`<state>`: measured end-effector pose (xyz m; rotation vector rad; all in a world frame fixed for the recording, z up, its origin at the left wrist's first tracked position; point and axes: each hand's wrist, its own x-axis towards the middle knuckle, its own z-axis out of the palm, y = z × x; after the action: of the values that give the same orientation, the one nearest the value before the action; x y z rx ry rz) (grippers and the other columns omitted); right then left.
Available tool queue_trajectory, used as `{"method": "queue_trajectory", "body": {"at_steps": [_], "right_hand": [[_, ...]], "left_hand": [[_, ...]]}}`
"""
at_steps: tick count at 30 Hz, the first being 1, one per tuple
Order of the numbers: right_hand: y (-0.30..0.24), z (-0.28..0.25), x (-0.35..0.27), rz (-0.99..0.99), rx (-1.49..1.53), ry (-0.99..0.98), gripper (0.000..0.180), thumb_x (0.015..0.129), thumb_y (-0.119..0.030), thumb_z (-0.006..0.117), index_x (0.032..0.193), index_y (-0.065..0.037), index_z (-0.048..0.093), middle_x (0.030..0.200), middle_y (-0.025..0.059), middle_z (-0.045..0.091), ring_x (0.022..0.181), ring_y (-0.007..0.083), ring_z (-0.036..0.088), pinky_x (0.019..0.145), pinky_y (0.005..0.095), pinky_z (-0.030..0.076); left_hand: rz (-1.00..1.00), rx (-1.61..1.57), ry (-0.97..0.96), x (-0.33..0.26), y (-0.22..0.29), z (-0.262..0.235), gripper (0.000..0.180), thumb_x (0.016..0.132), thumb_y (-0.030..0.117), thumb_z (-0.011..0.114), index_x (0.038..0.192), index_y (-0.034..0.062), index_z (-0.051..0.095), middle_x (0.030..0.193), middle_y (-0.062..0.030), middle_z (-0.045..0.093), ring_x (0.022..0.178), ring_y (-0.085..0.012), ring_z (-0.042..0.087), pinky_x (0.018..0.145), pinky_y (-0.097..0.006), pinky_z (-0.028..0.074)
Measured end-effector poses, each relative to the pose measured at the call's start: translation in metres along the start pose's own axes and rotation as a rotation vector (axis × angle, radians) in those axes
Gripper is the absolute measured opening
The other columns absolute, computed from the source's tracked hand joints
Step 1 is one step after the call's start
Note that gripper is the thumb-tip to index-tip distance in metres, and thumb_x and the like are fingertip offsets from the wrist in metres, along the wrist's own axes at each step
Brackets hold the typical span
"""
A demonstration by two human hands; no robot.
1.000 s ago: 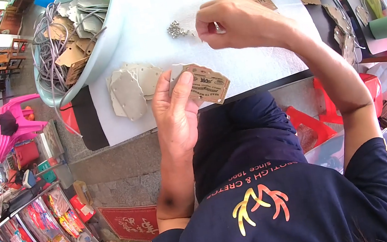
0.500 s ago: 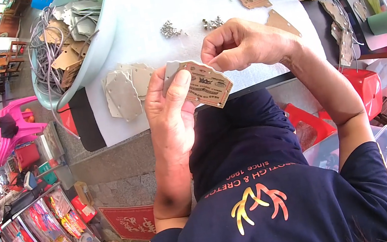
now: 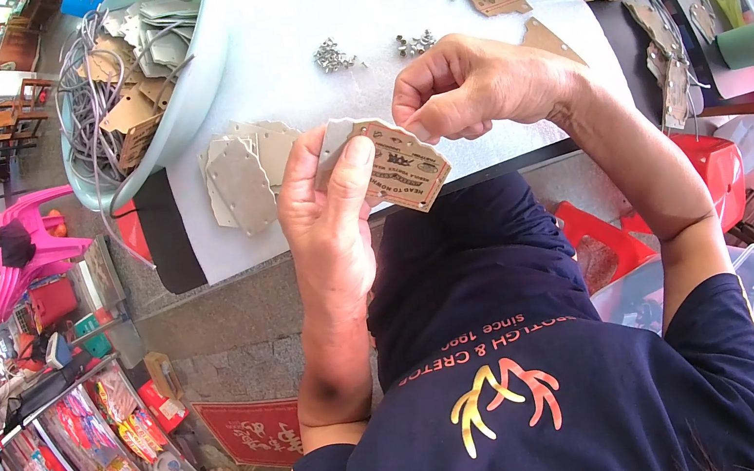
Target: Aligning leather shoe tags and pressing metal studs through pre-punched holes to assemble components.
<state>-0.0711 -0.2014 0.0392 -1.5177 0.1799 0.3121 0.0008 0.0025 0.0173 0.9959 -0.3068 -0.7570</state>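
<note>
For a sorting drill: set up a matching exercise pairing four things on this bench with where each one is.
1. printed brown tag
2. grey cords
3. blank grey tags
4. small metal eyelets

a. stacked on the white table, left of the hands
b. in the pale basin
c. held in the left hand
d. loose on the table, beyond the hands

Pairs: 1-c, 2-b, 3-a, 4-d

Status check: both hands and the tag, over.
Left hand grips a stack of brown card tags above the table edge. Right hand pinched shut at the top tag's upper corner. Nothing in the way.
</note>
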Motion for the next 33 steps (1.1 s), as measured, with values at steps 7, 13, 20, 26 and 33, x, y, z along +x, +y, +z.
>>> {"method": "queue_trajectory", "body": {"at_steps": [7,13,20,26,33], "right_hand": [[0.003,0.001,0.0,0.009,0.045,0.029,0.022,0.084,-0.024,0.068,0.088,-0.002,0.068,0.069,-0.002,0.059,0.053,0.0032,0.048,0.046,0.0198,0.035],[0.006,0.004,-0.005,-0.029,0.139,0.026,0.024,0.086,-0.023,0.066,0.094,0.0,0.066,0.072,-0.0003,0.061,0.052,0.0038,0.05,0.046,0.0207,0.04],[0.008,0.003,-0.009,-0.07,0.072,-0.015,0.026,0.087,-0.022,0.073,0.1,-0.002,0.065,0.075,-0.0009,0.063,0.055,0.0024,0.052,0.046,0.0181,0.041],[0.01,0.006,-0.01,-0.12,-0.039,0.052,0.024,0.088,-0.021,0.073,0.101,-0.002,0.065,0.075,-0.0023,0.063,0.058,0.0013,0.053,0.049,0.0168,0.041],[0.018,0.007,-0.008,-0.185,-0.111,0.092,0.016,0.088,-0.016,0.069,0.098,-0.004,0.067,0.077,-0.0047,0.062,0.064,0.0003,0.052,0.054,0.0171,0.041]], "left_hand": [[0.055,0.118,0.03,0.001,-0.001,0.001,0.019,0.096,0.008,0.062,0.113,0.0003,0.06,0.1,-0.0061,0.067,0.09,-0.0093,0.064,0.08,-0.026,0.054],[0.095,0.17,0.038,0.001,-0.003,-0.002,0.019,0.096,0.01,0.062,0.112,0.0003,0.061,0.099,-0.0053,0.067,0.089,-0.0086,0.063,0.077,-0.024,0.052],[0.09,0.148,0.026,0.0,-0.004,-0.003,0.025,0.095,0.005,0.061,0.119,0.0042,0.056,0.106,-0.0082,0.065,0.096,-0.015,0.064,0.084,-0.034,0.055],[0.095,0.151,0.03,0.0,-0.004,-0.003,0.026,0.094,0.005,0.062,0.12,0.0051,0.055,0.107,-0.0083,0.065,0.096,-0.0151,0.064,0.085,-0.034,0.054],[0.096,0.134,0.019,0.002,-0.008,-0.004,0.027,0.094,0.005,0.062,0.121,0.0073,0.054,0.107,-0.0085,0.065,0.096,-0.0158,0.064,0.084,-0.035,0.055]]}}
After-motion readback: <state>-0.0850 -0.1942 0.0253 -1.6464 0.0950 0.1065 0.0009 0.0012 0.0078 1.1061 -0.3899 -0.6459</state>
